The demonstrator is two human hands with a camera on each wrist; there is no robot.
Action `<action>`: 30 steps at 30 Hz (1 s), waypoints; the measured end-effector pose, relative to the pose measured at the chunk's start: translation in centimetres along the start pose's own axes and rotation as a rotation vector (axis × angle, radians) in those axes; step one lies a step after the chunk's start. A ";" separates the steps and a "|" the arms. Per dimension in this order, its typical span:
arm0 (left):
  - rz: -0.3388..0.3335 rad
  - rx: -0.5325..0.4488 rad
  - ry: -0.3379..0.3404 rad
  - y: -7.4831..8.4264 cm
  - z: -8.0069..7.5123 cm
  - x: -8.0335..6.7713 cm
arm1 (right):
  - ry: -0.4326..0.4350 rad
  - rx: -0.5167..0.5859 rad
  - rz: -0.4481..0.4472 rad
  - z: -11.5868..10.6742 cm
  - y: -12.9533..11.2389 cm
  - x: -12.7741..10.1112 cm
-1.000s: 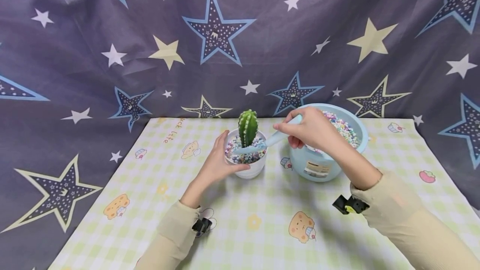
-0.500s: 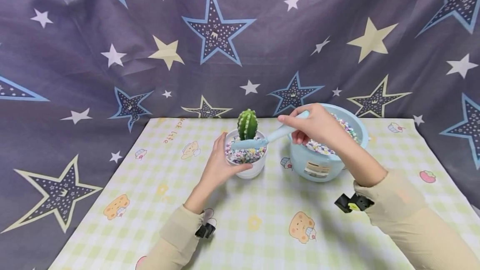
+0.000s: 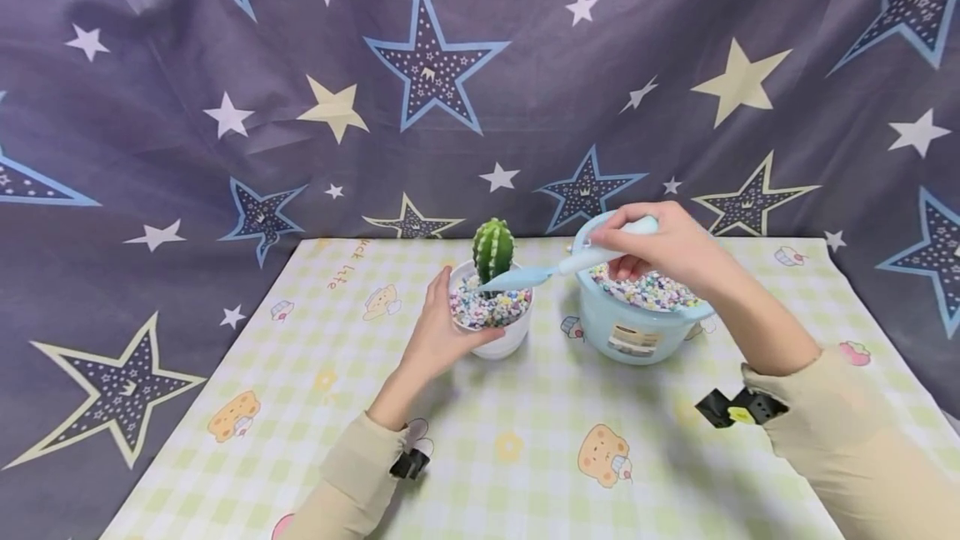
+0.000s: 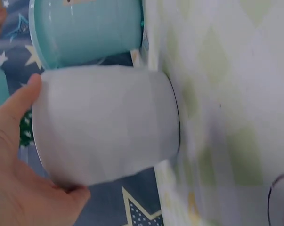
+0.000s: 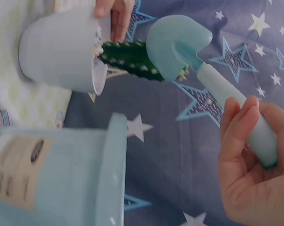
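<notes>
A white pot [image 3: 495,332] [image 4: 109,127] [image 5: 61,49] holds a green cactus [image 3: 492,246] [image 5: 127,59] and coloured pebbles [image 3: 491,307]. My left hand [image 3: 438,327] [image 4: 19,179] grips the pot's left side, thumb along the rim. My right hand [image 3: 667,244] [image 5: 255,169] holds the handle of a light blue scoop [image 3: 547,271] [image 5: 179,44], whose blade hangs over the pot beside the cactus. To the right stands a light blue bowl [image 3: 637,332] [image 5: 52,165] [image 4: 85,28] filled with the same pebbles.
A green-checked cloth [image 3: 510,440] with cartoon prints covers the table. A dark star-patterned curtain [image 3: 420,82] hangs behind it and drapes down both sides. Black camera clips sit on both beige sleeves.
My right hand has lifted and drawn back to the right over the bowl, raising the scoop off the pebbles. The left hand keeps its hold on the pot.
</notes>
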State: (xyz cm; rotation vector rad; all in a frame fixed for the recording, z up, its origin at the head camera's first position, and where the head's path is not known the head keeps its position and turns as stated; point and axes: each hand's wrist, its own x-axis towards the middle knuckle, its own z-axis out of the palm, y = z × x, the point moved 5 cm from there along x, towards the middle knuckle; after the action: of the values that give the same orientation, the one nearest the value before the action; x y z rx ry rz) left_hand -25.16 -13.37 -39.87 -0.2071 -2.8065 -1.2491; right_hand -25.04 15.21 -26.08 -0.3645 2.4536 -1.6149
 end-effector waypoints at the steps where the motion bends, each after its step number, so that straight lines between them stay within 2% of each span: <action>1: 0.011 -0.007 -0.006 -0.1 -0.1 0.1 | 0.007 -0.010 -0.004 -0.4 0.0 -0.2; 5: 0.038 -0.009 -0.027 -0.5 -0.3 0.4 | 0.042 -0.020 -0.021 -2.4 0.1 -1.2; 11: 0.051 0.005 -0.003 -0.4 -0.2 0.5 | 0.178 -0.111 -0.050 -6.0 -0.1 -2.8; 14: 0.038 0.011 0.019 -0.1 -0.1 0.4 | 0.257 -0.249 -0.037 -8.3 -0.6 -3.9; 18: 0.017 0.024 0.033 0.2 0.0 0.3 | 0.305 -0.577 0.033 -11.0 -1.6 -4.5; 21: 0.011 0.037 0.036 0.4 0.0 0.2 | 0.248 -0.828 0.082 -12.0 -2.4 -4.1; 24: 0.008 0.046 0.032 0.4 0.0 0.2 | 0.154 -1.006 0.114 -12.2 -2.9 -3.2; 27: 0.013 0.045 0.031 0.3 0.1 0.1 | 0.077 -1.123 0.135 -11.7 -3.2 -2.2; 30: 0.017 0.039 0.032 0.4 0.2 0.1 | 0.022 -1.177 0.145 -10.9 -3.3 -1.6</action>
State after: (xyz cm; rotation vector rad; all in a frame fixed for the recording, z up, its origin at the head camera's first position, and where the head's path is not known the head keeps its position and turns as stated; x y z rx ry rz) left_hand -25.20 -12.97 -39.71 -0.2073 -2.7937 -1.1817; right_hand -26.32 24.02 -18.76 -0.2766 3.0579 0.0377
